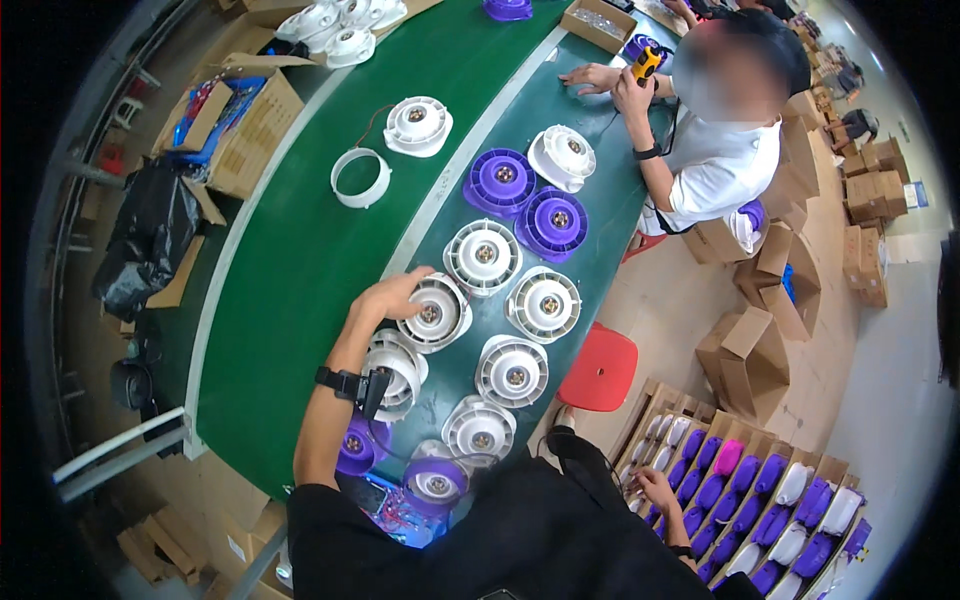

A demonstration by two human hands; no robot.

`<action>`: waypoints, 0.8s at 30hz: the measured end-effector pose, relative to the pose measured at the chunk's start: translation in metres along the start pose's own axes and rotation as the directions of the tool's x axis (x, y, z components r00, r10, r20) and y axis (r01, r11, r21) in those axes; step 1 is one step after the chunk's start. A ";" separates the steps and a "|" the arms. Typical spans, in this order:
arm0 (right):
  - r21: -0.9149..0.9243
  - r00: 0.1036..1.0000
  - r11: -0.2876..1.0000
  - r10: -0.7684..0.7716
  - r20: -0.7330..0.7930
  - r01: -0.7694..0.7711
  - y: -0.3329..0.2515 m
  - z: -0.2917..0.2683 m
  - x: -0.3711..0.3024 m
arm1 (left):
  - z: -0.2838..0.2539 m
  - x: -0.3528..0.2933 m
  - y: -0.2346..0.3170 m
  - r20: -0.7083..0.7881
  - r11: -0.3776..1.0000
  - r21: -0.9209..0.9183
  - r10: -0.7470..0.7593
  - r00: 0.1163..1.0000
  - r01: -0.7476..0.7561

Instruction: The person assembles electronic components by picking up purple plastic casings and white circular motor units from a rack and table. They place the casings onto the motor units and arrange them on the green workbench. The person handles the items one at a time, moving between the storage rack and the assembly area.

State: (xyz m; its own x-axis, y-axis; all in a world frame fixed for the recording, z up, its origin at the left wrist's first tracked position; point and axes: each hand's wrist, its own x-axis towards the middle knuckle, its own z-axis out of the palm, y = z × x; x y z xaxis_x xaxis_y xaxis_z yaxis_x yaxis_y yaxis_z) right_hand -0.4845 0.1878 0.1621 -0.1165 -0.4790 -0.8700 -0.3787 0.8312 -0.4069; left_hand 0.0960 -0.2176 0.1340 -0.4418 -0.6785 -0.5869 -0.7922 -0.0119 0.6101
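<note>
My left hand (392, 299) reaches over the bench and grips the edge of a white round fan housing (436, 316) with a brass-coloured centre. More white housings, one of them a white housing (484, 257) just beyond, stand around it, along with purple housings (502, 180). Low on the right, my right hand (656, 490) hangs beside a partitioned cardboard box (838, 468) of purple and white rounded parts. Its fingers are loosely apart, and I see nothing held in them. A black strap device (345, 383) sits on my left wrist.
Left of the bench runs a green belt (290, 300) carrying a white ring (360, 178) and another white housing (418, 126). Across from me, a person in a white shirt (725, 165) holds a yellow tool (647, 65). A red stool (600, 368) stands by the bench's right edge.
</note>
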 end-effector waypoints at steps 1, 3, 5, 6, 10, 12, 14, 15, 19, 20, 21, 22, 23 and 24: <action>-0.010 1.000 1.000 -0.002 0.006 0.002 0.007 0.000 0.003 | 0.006 -0.005 -0.002 -0.041 1.000 -0.008 0.003 0.999 -0.004; -0.028 0.998 0.999 -0.039 0.043 0.040 0.015 -0.002 0.015 | 0.001 -0.011 -0.004 -0.123 1.000 -0.003 0.024 0.992 -0.025; -0.039 0.996 0.996 -0.078 0.034 0.080 0.028 -0.002 0.015 | -0.008 -0.012 0.010 -0.043 0.991 0.098 -0.082 0.996 0.086; -0.046 0.994 0.993 -0.105 0.017 0.105 0.034 -0.002 0.017 | -0.014 -0.010 0.016 -0.005 0.979 0.157 -0.134 0.991 0.133; 0.085 0.998 0.994 -0.064 -0.010 0.064 0.026 -0.002 0.012 | -0.035 0.023 0.021 -0.098 0.998 -0.062 -0.034 0.995 0.028; 0.060 0.998 0.996 -0.065 -0.011 0.066 0.029 -0.002 0.008 | -0.041 0.061 0.036 -0.220 0.988 -0.128 -0.109 0.969 0.082; 0.059 0.996 0.994 -0.087 -0.003 0.087 0.026 -0.004 0.004 | -0.034 0.101 0.009 -0.256 0.991 -0.012 -0.130 0.958 0.131; 0.080 0.998 0.995 -0.057 -0.031 0.059 0.030 0.000 -0.001 | -0.030 0.119 0.024 -0.097 0.973 -0.112 -0.214 0.972 0.203; 0.131 0.998 0.991 -0.007 -0.057 0.014 0.037 0.004 -0.010 | -0.034 0.126 0.025 0.018 0.942 -0.284 -0.181 0.983 0.178; 0.150 0.999 0.989 0.000 -0.052 0.008 0.048 0.007 -0.006 | -0.035 0.124 0.029 -0.026 0.951 -0.263 -0.173 0.985 0.160; 0.134 0.999 0.991 -0.012 -0.049 0.018 0.060 0.011 -0.004 | -0.033 0.124 0.034 -0.071 0.959 -0.242 -0.165 0.984 0.144; 0.149 1.000 0.989 0.008 -0.027 -0.003 0.067 0.013 -0.003 | -0.032 0.122 0.039 -0.118 0.967 -0.221 -0.157 0.981 0.128; 0.163 1.000 0.986 0.027 -0.005 -0.026 0.074 0.015 -0.002 | -0.034 0.115 0.041 -0.152 0.959 -0.257 -0.159 0.976 0.116; 0.176 0.999 0.983 0.048 0.017 -0.050 0.080 0.016 0.000 | -0.036 0.106 0.038 -0.187 0.946 -0.293 -0.196 0.963 0.136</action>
State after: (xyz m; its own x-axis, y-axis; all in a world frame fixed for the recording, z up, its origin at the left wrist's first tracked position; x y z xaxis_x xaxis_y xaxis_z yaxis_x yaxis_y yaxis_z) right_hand -0.4996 0.2588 0.1251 -0.1190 -0.4337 -0.8931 -0.2048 0.8909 -0.4054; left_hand 0.0342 -0.3165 0.1138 -0.1910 -0.7884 -0.5848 -0.6863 -0.3187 0.6538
